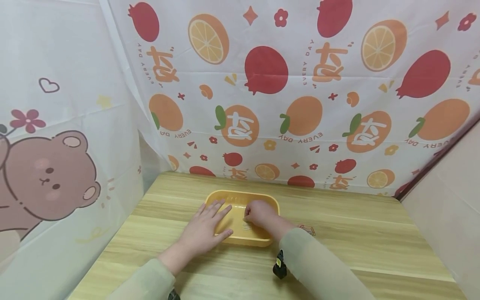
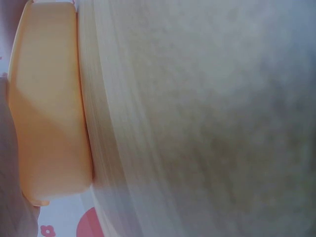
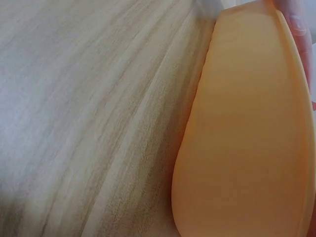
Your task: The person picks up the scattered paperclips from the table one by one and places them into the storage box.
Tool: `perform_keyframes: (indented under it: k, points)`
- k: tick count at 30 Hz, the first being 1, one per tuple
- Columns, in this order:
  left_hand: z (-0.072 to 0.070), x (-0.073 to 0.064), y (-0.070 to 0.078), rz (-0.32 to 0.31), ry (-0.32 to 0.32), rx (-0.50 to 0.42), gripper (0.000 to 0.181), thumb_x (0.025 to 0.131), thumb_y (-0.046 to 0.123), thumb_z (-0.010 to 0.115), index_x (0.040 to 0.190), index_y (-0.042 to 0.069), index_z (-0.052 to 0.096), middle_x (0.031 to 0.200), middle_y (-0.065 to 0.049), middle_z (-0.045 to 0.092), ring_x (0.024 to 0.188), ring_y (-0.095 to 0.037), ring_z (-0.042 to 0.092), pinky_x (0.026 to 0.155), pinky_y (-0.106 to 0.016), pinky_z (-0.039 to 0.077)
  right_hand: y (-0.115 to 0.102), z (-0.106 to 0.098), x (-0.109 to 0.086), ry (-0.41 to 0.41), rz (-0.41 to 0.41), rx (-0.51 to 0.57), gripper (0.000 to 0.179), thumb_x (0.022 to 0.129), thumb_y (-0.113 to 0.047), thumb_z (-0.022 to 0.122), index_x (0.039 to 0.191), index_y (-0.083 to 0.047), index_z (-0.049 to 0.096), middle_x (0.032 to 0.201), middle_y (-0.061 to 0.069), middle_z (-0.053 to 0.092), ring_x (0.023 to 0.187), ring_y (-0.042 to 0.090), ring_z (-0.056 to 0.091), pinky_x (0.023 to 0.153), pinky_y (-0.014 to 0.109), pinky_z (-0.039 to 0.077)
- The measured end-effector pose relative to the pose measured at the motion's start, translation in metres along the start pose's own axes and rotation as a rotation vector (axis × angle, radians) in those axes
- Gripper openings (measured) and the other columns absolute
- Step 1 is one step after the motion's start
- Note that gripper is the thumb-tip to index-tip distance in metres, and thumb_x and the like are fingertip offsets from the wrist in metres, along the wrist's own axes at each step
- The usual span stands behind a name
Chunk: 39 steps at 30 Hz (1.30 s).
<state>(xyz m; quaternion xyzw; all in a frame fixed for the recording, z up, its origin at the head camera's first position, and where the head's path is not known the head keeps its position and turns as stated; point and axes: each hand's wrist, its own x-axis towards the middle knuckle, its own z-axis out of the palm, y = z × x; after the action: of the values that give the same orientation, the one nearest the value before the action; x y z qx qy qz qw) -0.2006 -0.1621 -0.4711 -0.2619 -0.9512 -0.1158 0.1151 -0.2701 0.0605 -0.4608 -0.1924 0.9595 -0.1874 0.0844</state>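
Tray (image 1: 240, 240) is a plain yellow-orange one, shallow and open-topped, with rounded corners and a lip running round the edge. It's sitting flat, right way up, on the bench (image 1: 210, 271) in the lower middle of the frame, long side going left to right. Few thin pale bits (image 1: 246, 226) on its floor, honestly too tiny to make out.
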Motion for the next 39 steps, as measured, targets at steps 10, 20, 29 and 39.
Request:
perform_keyframes:
  k: [10, 20, 29, 39]
  points:
    - [-0.0005, 0.0009, 0.0011, 0.013, 0.025, 0.006, 0.072, 0.093, 0.060, 0.057, 0.152, 0.023, 0.042, 0.159, -0.008, 0.035, 0.145, -0.032, 0.033, 0.119, -0.056, 0.019, 0.0029, 0.0029, 0.0017, 0.006, 0.001, 0.000, 0.017, 0.084, -0.025, 0.079, 0.070, -0.020, 0.069, 0.069, -0.011, 0.060, 0.066, 0.009, 0.051, 0.068, 0.026, 0.047]
    - [-0.0013, 0.0010, 0.0008, 0.008, 0.006, 0.010, 0.073, 0.094, 0.064, 0.051, 0.153, 0.024, 0.040, 0.159, -0.007, 0.034, 0.146, -0.030, 0.030, 0.120, -0.054, 0.016, 0.0049, 0.0014, 0.0001, 0.021, -0.013, 0.008, 0.012, 0.085, -0.025, 0.078, 0.075, -0.020, 0.074, 0.073, -0.012, 0.063, 0.071, 0.008, 0.054, 0.076, 0.028, 0.050]
    - [0.0013, 0.0009, 0.0012, 0.012, 0.035, -0.008, 0.072, 0.092, 0.057, 0.061, 0.152, 0.022, 0.043, 0.158, -0.008, 0.036, 0.145, -0.031, 0.033, 0.118, -0.056, 0.020, 0.0029, -0.0008, -0.0016, 0.038, -0.020, 0.014, 0.007, 0.087, -0.025, 0.077, 0.083, -0.019, 0.078, 0.078, -0.010, 0.066, 0.072, 0.009, 0.055, 0.074, 0.029, 0.050]
    - [0.0009, -0.0001, 0.0022, 0.005, 0.023, 0.004, 0.072, 0.093, 0.061, 0.056, 0.153, 0.023, 0.041, 0.159, -0.007, 0.035, 0.145, -0.031, 0.031, 0.119, -0.055, 0.018, 0.0014, -0.0039, -0.0073, 0.035, -0.043, 0.065, 0.010, 0.088, -0.025, 0.075, 0.094, -0.019, 0.080, 0.082, -0.010, 0.066, 0.075, 0.007, 0.056, 0.071, 0.027, 0.050]
